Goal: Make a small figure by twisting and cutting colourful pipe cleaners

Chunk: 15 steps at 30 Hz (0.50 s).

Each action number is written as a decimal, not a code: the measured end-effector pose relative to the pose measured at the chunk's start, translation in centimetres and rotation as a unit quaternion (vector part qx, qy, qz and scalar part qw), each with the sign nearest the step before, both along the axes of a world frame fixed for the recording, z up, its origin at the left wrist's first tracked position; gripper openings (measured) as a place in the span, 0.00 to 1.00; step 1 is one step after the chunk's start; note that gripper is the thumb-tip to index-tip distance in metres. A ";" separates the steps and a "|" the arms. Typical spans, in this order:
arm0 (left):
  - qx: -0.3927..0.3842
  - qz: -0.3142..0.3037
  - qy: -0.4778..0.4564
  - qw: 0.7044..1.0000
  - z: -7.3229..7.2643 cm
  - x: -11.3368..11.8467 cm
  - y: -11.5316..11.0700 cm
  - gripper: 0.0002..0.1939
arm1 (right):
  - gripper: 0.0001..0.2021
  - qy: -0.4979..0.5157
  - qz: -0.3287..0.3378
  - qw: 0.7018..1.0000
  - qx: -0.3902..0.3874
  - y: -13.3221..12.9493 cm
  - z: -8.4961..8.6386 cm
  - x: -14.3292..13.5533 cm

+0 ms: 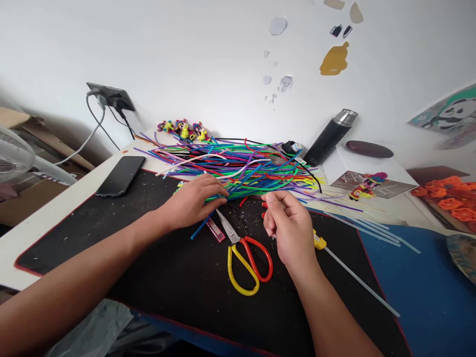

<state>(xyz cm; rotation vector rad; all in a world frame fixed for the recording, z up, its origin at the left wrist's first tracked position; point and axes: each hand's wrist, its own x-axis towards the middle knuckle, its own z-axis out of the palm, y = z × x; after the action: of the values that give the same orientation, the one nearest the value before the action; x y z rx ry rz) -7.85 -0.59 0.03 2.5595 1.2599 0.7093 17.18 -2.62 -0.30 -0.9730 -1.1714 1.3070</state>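
Observation:
My left hand lies at the near edge of a pile of many-coloured pipe cleaners. Its thumb and fingers close around a blue pipe cleaner, whose end sticks out below the thumb. My right hand is raised over the black mat, fingers curled in a pinch. Small red bits show at its fingertips; they look like pipe cleaner pieces, partly hidden. Between the hands lie scissors with one yellow and one red handle, blades slightly apart. A small red-labelled case is beside the blades.
A phone lies at the left. Several small figures stand behind the pile. A black flask leans at the back right, near a white box. A yellow glue gun with a glue stick sits beside my right wrist.

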 end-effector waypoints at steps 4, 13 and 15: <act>-0.143 -0.011 0.131 0.981 1.6 -0.6 -2.8 0.16 | 0.15 -0.007 -0.005 1.000 0.002 -0.2 0.4 -0.1; -0.185 0.076 0.209 0.957 0.6 -3.0 -4.0 0.12 | 0.17 -0.062 0.015 0.998 0.021 -0.9 0.4 -0.7; -0.126 0.104 0.224 0.961 0.1 -3.6 -2.2 0.12 | 0.16 -0.081 0.021 0.996 0.025 -1.0 0.1 -0.7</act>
<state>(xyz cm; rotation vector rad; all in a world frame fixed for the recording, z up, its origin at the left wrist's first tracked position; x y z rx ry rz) -11.46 -2.83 0.14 2.4716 1.6469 -0.0214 16.45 -3.59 -0.15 -1.0375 -1.3493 1.2427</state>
